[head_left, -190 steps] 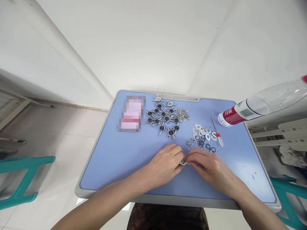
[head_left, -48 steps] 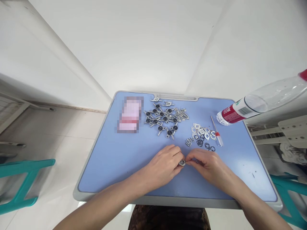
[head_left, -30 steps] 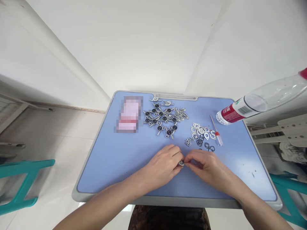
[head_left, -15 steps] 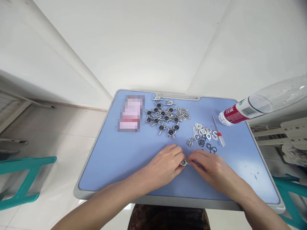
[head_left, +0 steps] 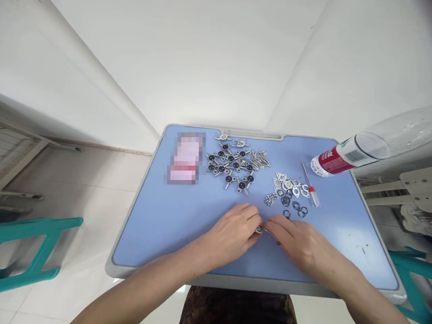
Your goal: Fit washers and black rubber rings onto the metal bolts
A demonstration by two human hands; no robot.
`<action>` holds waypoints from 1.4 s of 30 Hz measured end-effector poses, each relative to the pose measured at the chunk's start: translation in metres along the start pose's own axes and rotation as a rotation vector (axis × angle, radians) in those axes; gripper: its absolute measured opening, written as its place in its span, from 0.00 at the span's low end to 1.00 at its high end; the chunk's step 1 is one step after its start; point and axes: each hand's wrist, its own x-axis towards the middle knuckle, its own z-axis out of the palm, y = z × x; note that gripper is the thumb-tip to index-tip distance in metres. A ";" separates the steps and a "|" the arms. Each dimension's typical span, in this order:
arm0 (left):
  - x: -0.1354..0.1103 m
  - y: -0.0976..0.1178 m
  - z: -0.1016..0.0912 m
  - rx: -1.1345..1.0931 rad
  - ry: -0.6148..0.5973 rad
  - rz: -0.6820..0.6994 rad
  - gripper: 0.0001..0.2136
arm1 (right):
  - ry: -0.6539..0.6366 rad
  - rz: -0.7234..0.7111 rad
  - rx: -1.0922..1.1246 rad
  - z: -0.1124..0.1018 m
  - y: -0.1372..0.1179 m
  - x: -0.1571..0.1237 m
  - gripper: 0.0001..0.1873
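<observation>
Near the front of the blue table [head_left: 162, 234], my left hand [head_left: 238, 227] is closed on a small metal fitting [head_left: 259, 229] with a round opening, mostly hidden by the fingers. My right hand [head_left: 297, 238] touches close beside it, fingertips pinched; a thin bright tip shows there, too small to name. Beyond the hands lie small metal balls or nuts [head_left: 271, 199], several black rings [head_left: 296, 205] and a pile of flat silver plates [head_left: 287, 183] with holes. Further back is a cluster of metal fittings with black round caps [head_left: 231, 158].
Thin metal pieces [head_left: 259, 159] lie beside the capped fittings. A screwdriver [head_left: 313, 196] with a clear handle rests at right, near a large plastic bottle [head_left: 332, 159]. A blurred pink item [head_left: 185, 157] is at left. Teal stools [head_left: 40, 252] flank the table.
My right hand has turned slightly, its palm lower over the table, and one black ring beside it now shows more. The left hand still holds the fitting. The view has shifted slightly.
</observation>
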 end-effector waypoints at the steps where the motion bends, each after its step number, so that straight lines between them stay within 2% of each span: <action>1: 0.000 0.000 0.000 -0.005 0.000 0.001 0.03 | 0.000 -0.017 -0.041 -0.001 0.000 0.000 0.17; 8: 0.001 0.000 -0.001 -0.043 -0.010 0.000 0.02 | 0.050 -0.118 -0.310 -0.004 -0.009 0.004 0.18; 13: 0.001 -0.001 0.000 -0.061 -0.012 -0.003 0.02 | 0.047 -0.145 -0.293 -0.002 -0.011 0.002 0.19; 16: 0.001 0.000 0.000 -0.051 -0.007 -0.006 0.02 | -0.003 -0.089 -0.141 -0.003 -0.007 0.000 0.20; 19: 0.000 0.000 0.000 -0.033 0.009 -0.001 0.02 | -0.021 0.032 0.120 -0.010 -0.001 -0.002 0.18; 23: 0.001 0.001 -0.001 -0.041 0.018 -0.010 0.01 | 0.069 0.272 0.501 -0.026 0.007 -0.004 0.12; 28: 0.003 0.002 -0.001 -0.059 0.037 -0.009 0.04 | 0.179 0.456 0.860 -0.037 0.017 -0.004 0.10; 32: 0.003 0.003 -0.001 -0.049 0.032 -0.020 0.05 | 0.216 0.453 1.169 -0.033 0.024 0.000 0.12; 34: 0.003 0.002 -0.001 -0.044 0.026 -0.029 0.05 | 0.211 0.449 1.211 -0.030 0.026 0.003 0.13; 39: 0.003 0.002 -0.001 -0.040 0.019 -0.038 0.05 | 0.212 0.484 1.084 -0.025 0.028 0.008 0.17; 42: 0.003 0.002 -0.002 -0.031 0.018 -0.033 0.05 | 0.238 0.498 1.084 -0.022 0.029 0.008 0.20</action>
